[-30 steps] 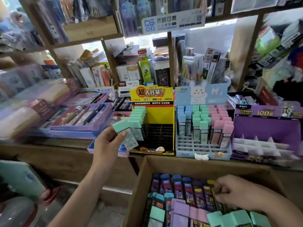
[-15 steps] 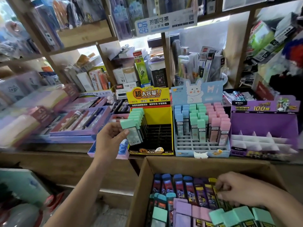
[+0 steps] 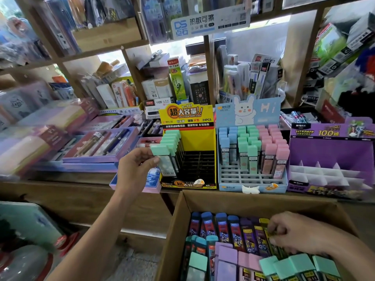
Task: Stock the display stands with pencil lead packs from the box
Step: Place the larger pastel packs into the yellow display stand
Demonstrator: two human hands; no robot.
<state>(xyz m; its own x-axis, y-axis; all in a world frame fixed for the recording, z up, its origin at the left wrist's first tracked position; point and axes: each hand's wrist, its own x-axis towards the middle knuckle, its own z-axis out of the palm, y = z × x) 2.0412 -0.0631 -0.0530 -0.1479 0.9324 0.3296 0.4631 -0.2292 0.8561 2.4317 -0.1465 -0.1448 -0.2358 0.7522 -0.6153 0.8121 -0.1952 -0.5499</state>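
Left of centre, the left hand [image 3: 136, 169] pinches a mint-capped pack [image 3: 164, 159] between thumb and curled fingers, upright at the front of the mint column along the left wall of the yellow stand [image 3: 197, 142]. To the right of that column the stand's black grid lies open up to its right wall. At lower right, the right hand [image 3: 292, 234] reaches into the cardboard box [image 3: 243, 199], its fingers curled over the tops of the yellow-capped packs [image 3: 263, 222]; whether it actually grips one cannot be told. The box's far rim sits just below the wooden shelf edge [image 3: 60, 185], where the stands line up side by side. The blue stand [image 3: 251, 177] has open slots in its front rows, and the purple stand [image 3: 328, 151] shows open white dividers. The yellow header reads "大容量" and "24PCS", the blue one "Hi" beside a rabbit, and the purple one "ULTRAMAN" and "100". A sign at top centre reads "热敏可擦".
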